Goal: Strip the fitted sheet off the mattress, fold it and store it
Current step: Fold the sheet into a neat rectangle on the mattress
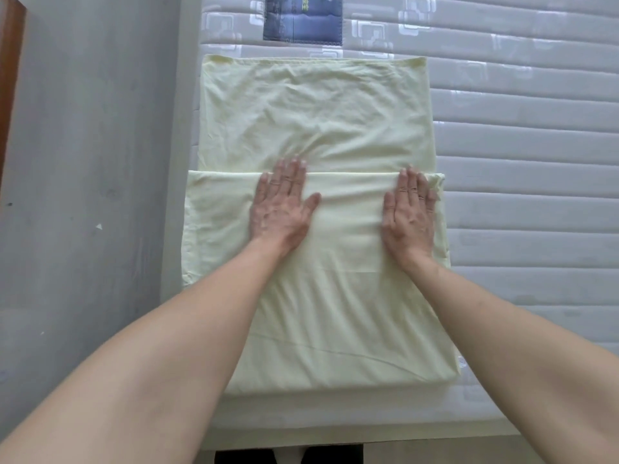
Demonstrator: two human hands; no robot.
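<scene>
1. At the very bottom, a dark strip is seen under the near edge of the mattress. What it is cannot be told.
2. 2 bare arms are stretched forward from the bottom corners, over the folded sheet.
3. The pale yellow sheet is laid flat on the left part of the white quilted mattress, by its left edge. The sheet is off the mattress corners and is folded into a long shape.
4. The near part of the sheet is folded over on top of the far part. The fold edge is seen as a straight line across the middle.
5. The left hand is laid flat on the near layer, at the fold edge. Its grip is released: the fingers are held straight and pressed down on the cloth.
6. The right hand is laid flat near the right end of the fold. Its grip is released too, with straight fingers pressed on the sheet.
7. Small wrinkles are seen in the cloth just past the left fingertips.
8. Farther away, a dark blue label is seen on the mattress, just past the far edge of the sheet.
9. A gray floor is seen on the left, and a brown wooden edge at the far left.
</scene>
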